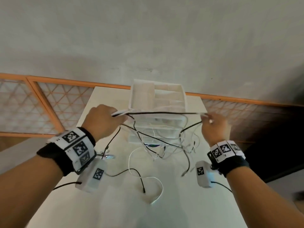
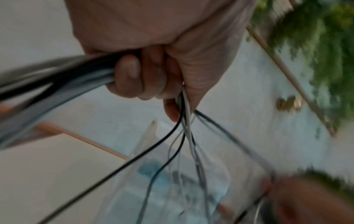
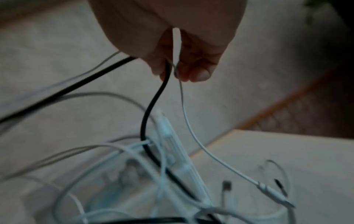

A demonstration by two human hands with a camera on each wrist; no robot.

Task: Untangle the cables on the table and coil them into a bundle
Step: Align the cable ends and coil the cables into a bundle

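Several thin black and white cables (image 1: 164, 145) hang in a tangle above the white table (image 1: 115, 211). My left hand (image 1: 105, 119) is raised at the left and grips a bunch of them (image 2: 184, 106) in a fist. My right hand (image 1: 212, 124) is raised at the right and pinches a black cable (image 3: 153, 103) and a white cable (image 3: 191, 128). A black strand (image 1: 164, 113) runs taut between both hands. Loose ends with plugs (image 1: 144, 190) trail on the table. The fingers of my left hand (image 2: 130, 71) curl round the bunch.
A white plastic drawer organiser (image 1: 156, 99) stands at the back of the table, behind the hanging cables. An orange-framed lattice railing (image 1: 49, 104) runs behind the table. Green foliage (image 2: 316, 53) shows in the left wrist view.
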